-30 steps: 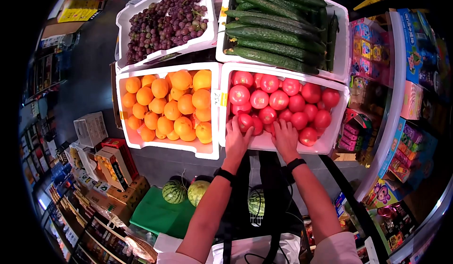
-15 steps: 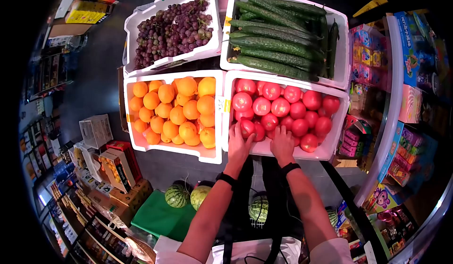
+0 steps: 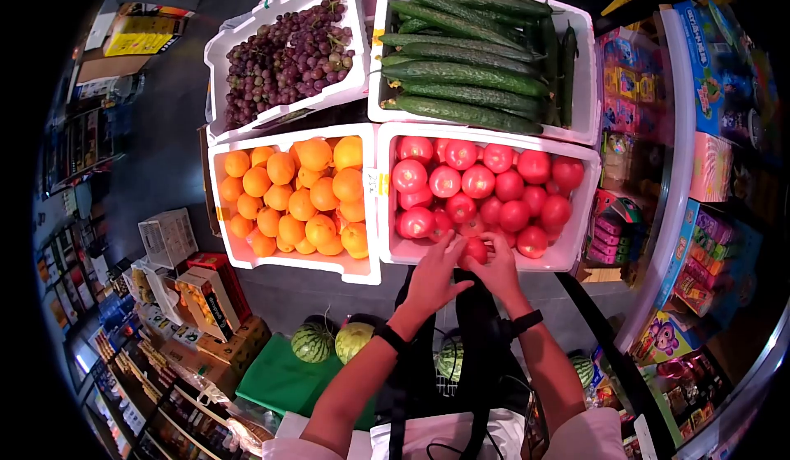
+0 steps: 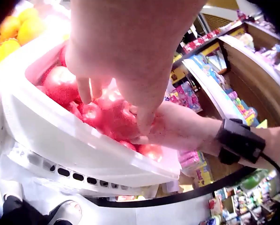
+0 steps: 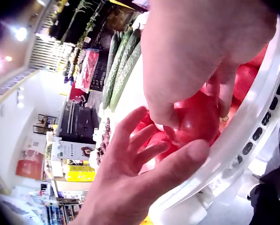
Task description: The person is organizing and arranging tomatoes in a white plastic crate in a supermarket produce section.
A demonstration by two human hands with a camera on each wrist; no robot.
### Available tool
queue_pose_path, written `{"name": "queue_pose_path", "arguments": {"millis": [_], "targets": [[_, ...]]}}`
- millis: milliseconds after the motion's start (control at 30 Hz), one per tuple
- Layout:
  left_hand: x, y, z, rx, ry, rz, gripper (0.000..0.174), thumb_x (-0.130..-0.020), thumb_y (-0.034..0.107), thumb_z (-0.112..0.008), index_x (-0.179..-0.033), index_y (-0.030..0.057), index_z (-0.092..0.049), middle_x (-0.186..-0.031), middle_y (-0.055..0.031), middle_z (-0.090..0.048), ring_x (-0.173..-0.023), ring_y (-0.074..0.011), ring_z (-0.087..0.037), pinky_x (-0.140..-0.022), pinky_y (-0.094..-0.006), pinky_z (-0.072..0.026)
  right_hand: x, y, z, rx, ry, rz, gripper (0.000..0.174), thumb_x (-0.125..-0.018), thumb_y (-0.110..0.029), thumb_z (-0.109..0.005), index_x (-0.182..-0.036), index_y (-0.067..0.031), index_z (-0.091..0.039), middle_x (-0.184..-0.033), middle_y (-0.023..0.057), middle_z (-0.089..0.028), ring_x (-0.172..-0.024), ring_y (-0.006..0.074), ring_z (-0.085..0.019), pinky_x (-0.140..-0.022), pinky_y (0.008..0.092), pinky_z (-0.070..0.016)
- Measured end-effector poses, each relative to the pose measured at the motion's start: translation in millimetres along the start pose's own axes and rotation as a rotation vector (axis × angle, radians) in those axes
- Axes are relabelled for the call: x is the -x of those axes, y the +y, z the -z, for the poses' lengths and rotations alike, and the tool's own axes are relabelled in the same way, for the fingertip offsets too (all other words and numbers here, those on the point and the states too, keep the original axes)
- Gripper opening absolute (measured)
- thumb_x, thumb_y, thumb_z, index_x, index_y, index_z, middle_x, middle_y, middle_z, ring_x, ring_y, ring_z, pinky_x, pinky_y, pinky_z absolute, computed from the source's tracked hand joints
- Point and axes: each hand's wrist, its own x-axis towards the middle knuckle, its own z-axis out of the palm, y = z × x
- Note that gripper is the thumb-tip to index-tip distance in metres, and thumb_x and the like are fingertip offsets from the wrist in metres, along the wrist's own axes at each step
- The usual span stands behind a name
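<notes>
A red tomato (image 3: 476, 251) is gripped between the thumb and fingers of the right hand (image 3: 499, 274), at the near edge of the white tomato box (image 3: 485, 262). Beside it the left hand (image 3: 434, 281) has its thumb spread and its fingers near the tomato. In the right wrist view the right hand (image 5: 201, 51) curls over a tomato (image 5: 196, 119), and the left hand (image 5: 126, 173) lies open alongside. The left wrist view has the left hand (image 4: 126, 51) above the tomatoes, with the right hand (image 4: 173, 124) reaching in; contact between the left fingers and the held tomato is unclear.
Boxes of oranges (image 3: 300, 204), cucumbers (image 3: 469, 73) and grapes (image 3: 288, 61) adjoin the tomato box. Watermelons (image 3: 312, 342) and a green cloth (image 3: 276, 382) lie below. Packaged goods (image 3: 634, 81) line the right side; cartons (image 3: 207, 302) stand at lower left.
The left hand has left the tomatoes at the box's left and moved right, beside the right hand. The right hand has drawn slightly nearer the body and now visibly holds a tomato.
</notes>
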Motion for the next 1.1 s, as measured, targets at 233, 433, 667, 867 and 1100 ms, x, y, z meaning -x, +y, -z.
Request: {"name": "queue_pose_path", "arguments": {"millis": [233, 433, 667, 867, 1100], "targets": [[-3, -22, -11, 0.011, 0.117, 0.087, 0.076, -0.072, 0.02, -0.083, -0.14, 0.007, -0.051, -0.132, -0.0157, -0.058, -0.121, -0.0365, -0.055, -0.101, -0.043, -0.0483, -14, 21, -8, -0.214, -0.123, -0.179, 0.03, -0.094, -0.014, -0.064, -0.122, -0.003, -0.063, -0.133, 0.0149, -0.058, -0.105, 0.0263, -0.066, -0.083, 0.0356, -0.0552], [8, -36, 11, -0.03, 0.214, 0.074, 0.077, -0.072, 0.022, -0.085, -0.137, 0.0016, -0.05, -0.122, -0.0197, -0.062, -0.105, -0.0332, -0.063, -0.086, -0.0391, -0.0535, -41, 25, -33, 0.975, -0.058, 0.41, 0.049, -0.091, -0.017, -0.054, -0.138, -0.0035, -0.055, -0.148, 0.0116, -0.049, -0.134, 0.0295, -0.045, -0.112, 0.0442, -0.0348], [5, -38, 16, 0.069, 0.173, 0.205, 0.073, -0.072, 0.023, -0.085, -0.134, 0.0025, -0.053, -0.127, -0.02, -0.062, -0.118, -0.0381, -0.06, -0.1, -0.0444, -0.05, -45, 26, -41, 1.274, -0.14, 0.386, 0.056, -0.097, -0.024, -0.049, -0.148, -0.003, -0.043, -0.152, 0.0114, -0.044, -0.137, 0.0288, -0.042, -0.117, 0.0449, -0.0286], [-53, -26, 34, -0.177, 0.304, -0.054, 0.075, -0.068, 0.021, -0.087, -0.133, 0.0023, -0.054, -0.119, -0.0194, -0.064, -0.108, -0.0365, -0.062, -0.091, -0.0433, -0.0512, -43, 29, -42, 1.222, -0.135, 0.344, 0.059, -0.095, -0.023, -0.049, -0.149, -0.0018, -0.041, -0.148, 0.0131, -0.048, -0.134, 0.0288, -0.044, -0.118, 0.0458, -0.0282], [-137, -22, 51, -0.505, 0.238, -0.099, 0.077, -0.072, 0.036, -0.079, -0.138, 0.007, -0.052, -0.133, -0.0101, -0.059, -0.121, -0.0283, -0.055, -0.107, -0.0443, -0.035, -41, 28, -38, 1.046, -0.038, 0.361, 0.054, -0.09, -0.017, -0.05, -0.142, -0.002, -0.049, -0.14, 0.0143, -0.053, -0.129, 0.0297, -0.048, -0.114, 0.0447, -0.0328]]}}
